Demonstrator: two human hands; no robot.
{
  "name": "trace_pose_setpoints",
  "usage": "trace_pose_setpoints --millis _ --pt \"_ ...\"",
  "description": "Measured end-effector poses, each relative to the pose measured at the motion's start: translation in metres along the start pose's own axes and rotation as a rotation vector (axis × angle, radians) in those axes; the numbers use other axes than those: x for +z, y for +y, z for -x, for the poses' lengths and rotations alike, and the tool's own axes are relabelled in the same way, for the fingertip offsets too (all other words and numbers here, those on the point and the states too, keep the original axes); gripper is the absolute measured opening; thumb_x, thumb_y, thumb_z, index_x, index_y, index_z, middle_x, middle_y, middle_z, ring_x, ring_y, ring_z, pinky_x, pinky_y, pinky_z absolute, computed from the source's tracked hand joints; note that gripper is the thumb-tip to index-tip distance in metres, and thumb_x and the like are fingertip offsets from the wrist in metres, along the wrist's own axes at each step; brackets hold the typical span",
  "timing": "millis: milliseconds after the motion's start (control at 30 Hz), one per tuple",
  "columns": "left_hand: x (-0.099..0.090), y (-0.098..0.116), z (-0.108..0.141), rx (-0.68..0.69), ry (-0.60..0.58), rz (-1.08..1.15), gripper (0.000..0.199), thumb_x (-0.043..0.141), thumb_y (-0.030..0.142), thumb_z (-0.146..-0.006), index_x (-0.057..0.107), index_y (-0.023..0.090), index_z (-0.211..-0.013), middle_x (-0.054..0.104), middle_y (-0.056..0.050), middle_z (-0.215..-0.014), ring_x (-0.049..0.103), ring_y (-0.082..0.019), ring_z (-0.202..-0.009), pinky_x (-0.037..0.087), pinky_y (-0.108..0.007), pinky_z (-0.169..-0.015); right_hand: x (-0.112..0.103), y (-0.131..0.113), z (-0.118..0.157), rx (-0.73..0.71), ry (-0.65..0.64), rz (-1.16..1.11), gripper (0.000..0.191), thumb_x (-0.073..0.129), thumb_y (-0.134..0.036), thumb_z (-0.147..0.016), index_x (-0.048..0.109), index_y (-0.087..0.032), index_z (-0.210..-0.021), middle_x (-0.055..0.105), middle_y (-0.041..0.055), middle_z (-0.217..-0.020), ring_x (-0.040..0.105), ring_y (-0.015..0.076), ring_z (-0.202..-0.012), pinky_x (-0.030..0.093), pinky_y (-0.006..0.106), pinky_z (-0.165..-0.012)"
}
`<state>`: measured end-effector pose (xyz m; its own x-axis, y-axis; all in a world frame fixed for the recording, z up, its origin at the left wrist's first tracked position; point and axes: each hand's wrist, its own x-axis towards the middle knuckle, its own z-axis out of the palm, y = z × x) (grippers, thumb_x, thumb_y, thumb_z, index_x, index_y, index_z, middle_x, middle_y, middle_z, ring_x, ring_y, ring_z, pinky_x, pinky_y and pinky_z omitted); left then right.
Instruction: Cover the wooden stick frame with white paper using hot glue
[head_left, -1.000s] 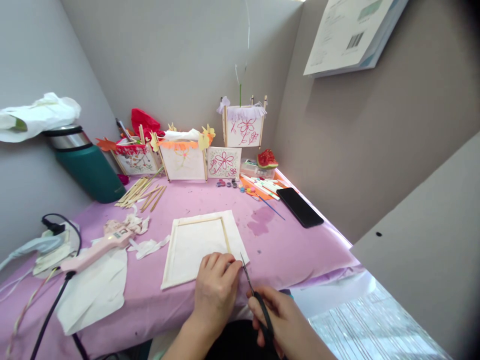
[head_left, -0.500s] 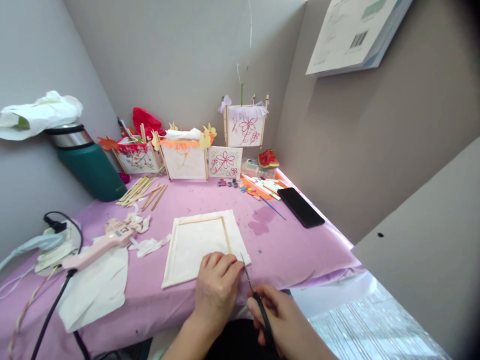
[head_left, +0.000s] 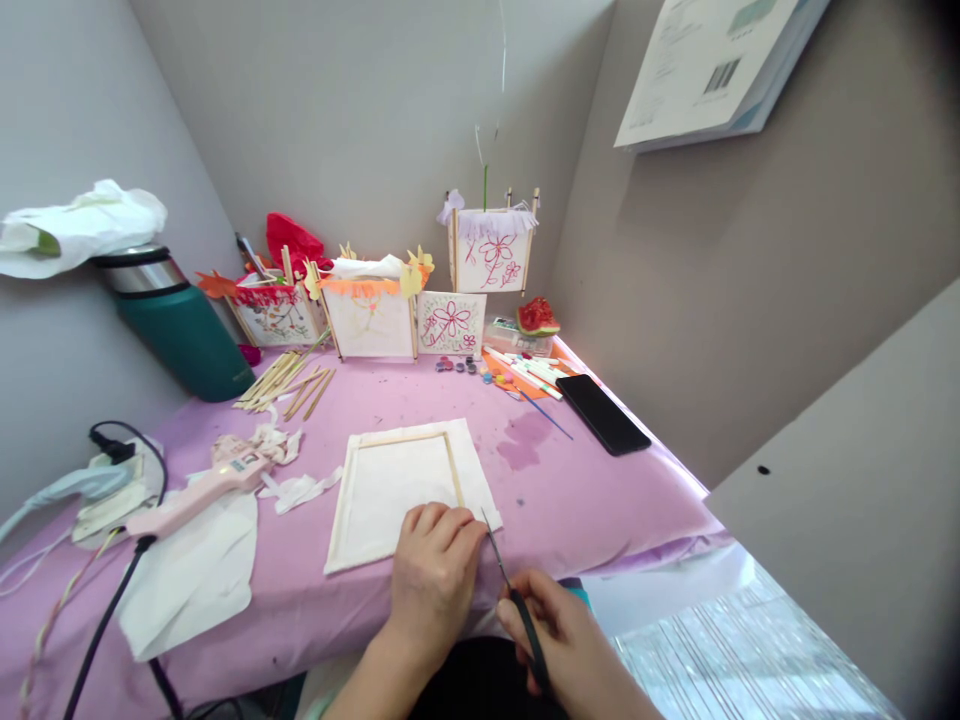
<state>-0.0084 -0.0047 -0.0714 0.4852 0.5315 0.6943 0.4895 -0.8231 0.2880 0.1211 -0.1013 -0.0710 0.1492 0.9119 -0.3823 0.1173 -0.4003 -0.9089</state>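
The view had shifted slightly, the hands barely; the left hand [head_left: 437, 562] lay curled over the near right part of the white sheet [head_left: 397, 490] and its frame [head_left: 453, 465], on the desk [head_left: 570, 500], its grip unclear; the right hand [head_left: 559, 630] held 1 pair of scissors [head_left: 529, 626], tip by the sheet's edge.

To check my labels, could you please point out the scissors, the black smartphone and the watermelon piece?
Scissors [head_left: 535, 640]: head view, on the black handle.
Black smartphone [head_left: 603, 414]: head view, middle of the screen.
Watermelon piece [head_left: 538, 315]: head view, on the red flesh.
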Motion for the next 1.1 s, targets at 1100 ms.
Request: trace_pose_setpoints --millis 1100 --pt "-0.002 0.003 0.009 -0.031 0.011 0.103 0.012 0.051 0.012 -0.09 0.061 0.017 -0.091 0.063 -0.005 -0.085 0.05 -0.019 -0.079 0.037 -0.036 -0.073 -0.003 -0.029 -0.005 0.009 -0.065 0.057 0.039 0.053 -0.056 -0.083 0.051 -0.017 -0.083 0.055 -0.0033 -0.061 0.047 0.0064 -0.042 0.028 0.017 -0.035"
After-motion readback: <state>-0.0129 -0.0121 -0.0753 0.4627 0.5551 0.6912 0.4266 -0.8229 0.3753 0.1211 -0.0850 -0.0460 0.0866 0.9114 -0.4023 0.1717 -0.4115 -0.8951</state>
